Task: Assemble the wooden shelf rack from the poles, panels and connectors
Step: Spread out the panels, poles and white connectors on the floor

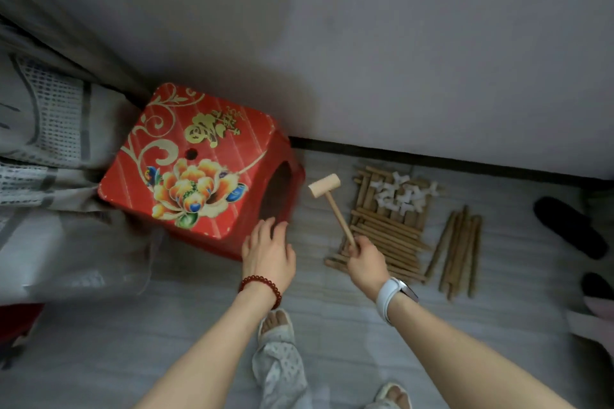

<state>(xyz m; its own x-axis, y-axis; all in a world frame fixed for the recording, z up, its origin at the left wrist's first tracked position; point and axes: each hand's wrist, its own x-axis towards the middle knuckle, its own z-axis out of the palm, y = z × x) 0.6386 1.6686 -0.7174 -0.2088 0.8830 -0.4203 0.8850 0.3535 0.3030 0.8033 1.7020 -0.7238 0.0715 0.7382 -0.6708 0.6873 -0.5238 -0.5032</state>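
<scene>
My right hand (365, 261) grips the handle end of a small wooden mallet (329, 196), whose head points up and to the left. Under it a pile of short wooden poles (385, 239) lies on the floor. Several white connectors (403, 194) sit on the far end of that pile. A second bundle of longer poles (460, 252) lies further right. My left hand (267, 251), with a red bead bracelet on the wrist, hovers with fingers spread beside the stool's near right corner and holds nothing.
A red plastic stool (199, 159) with a flower print stands at the left against the wall. Patterned bedding (50, 143) hangs at the far left. Dark slippers (568, 226) lie at the right edge. My sandalled feet (277, 325) are below on the pale floor.
</scene>
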